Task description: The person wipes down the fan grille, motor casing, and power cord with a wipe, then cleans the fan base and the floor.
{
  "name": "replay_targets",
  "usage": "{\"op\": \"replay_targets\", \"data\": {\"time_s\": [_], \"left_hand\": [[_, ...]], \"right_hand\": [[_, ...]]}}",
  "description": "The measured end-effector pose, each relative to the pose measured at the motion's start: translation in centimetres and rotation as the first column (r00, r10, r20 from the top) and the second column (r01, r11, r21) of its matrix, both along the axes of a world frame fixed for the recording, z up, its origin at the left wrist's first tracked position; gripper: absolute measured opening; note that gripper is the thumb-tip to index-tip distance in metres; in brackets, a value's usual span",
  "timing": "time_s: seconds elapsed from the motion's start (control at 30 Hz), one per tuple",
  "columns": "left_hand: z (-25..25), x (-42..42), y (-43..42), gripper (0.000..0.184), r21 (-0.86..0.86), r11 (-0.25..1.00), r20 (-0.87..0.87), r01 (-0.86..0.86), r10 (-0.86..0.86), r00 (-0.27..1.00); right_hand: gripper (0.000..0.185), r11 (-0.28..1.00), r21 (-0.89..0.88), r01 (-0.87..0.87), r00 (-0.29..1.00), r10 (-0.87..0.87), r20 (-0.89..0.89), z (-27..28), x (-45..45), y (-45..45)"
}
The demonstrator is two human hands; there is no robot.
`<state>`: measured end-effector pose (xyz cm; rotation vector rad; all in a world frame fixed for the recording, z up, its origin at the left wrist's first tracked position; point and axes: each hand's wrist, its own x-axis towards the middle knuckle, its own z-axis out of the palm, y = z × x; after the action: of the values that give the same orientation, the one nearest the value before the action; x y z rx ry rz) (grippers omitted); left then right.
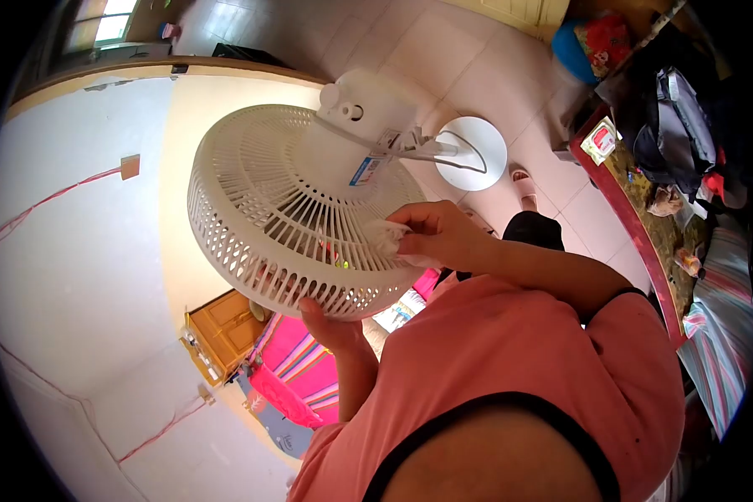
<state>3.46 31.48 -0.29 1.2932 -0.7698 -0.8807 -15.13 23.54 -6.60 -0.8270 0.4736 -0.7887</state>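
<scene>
A white standing fan (309,151) fills the middle of the view, its slatted rear grille turned up towards me and its round base (477,151) on the floor. My left hand (330,328) grips the lower rim of the cage, thumb outside; its other fingers are largely hidden behind the slats. Pinched in my right hand (448,236) is a crumpled white wipe (386,238), pressed against the grille on its right side. A grey cord loops from the motor housing along the pole.
At the right stands a red-edged table (636,222) bearing a wipes packet (601,140), a dark bag (673,134) and loose items. A wooden cabinet (226,330) and a pink striped cloth (297,368) lie beyond the fan. Tiled floor (443,50) runs behind.
</scene>
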Motion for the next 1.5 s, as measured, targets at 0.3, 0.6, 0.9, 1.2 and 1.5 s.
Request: {"op": "replay_targets", "data": {"time_s": [0.3,0.6,0.9,1.2,1.5], "left_hand": [[-0.4,0.6,0.3,0.073,-0.001,1.000,0.025,0.008,-0.008,1.000],[-0.6,0.9,0.6,0.074,-0.012,1.000,-0.003,0.000,0.000,1.000],[-0.6,1.1,0.7,0.067,-0.021,1.000,0.023,-0.006,0.006,1.000],[-0.3,0.6,0.7,0.069,-0.016,0.998,0.031,-0.067,0.068,0.997],[-0.3,0.1,0.3,0.072,0.005,0.984,0.019,-0.179,0.179,0.984]], "right_hand": [[0.025,0.995,-0.021,0.093,0.994,-0.095,-0.061,-1.2,0.7,0.3],[0.019,0.965,-0.262,-0.016,0.999,0.005,-0.044,0.2,-1.6,0.4],[0.012,0.922,-0.053,0.385,0.914,-0.388,-0.114,-3.5,4.8,-2.0],[0.014,0.780,-0.554,0.290,0.926,-0.374,-0.043,-4.4,2.2,0.5],[0.016,0.645,-0.703,0.299,0.894,-0.448,-0.031,-6.0,0.2,2.4]]}}
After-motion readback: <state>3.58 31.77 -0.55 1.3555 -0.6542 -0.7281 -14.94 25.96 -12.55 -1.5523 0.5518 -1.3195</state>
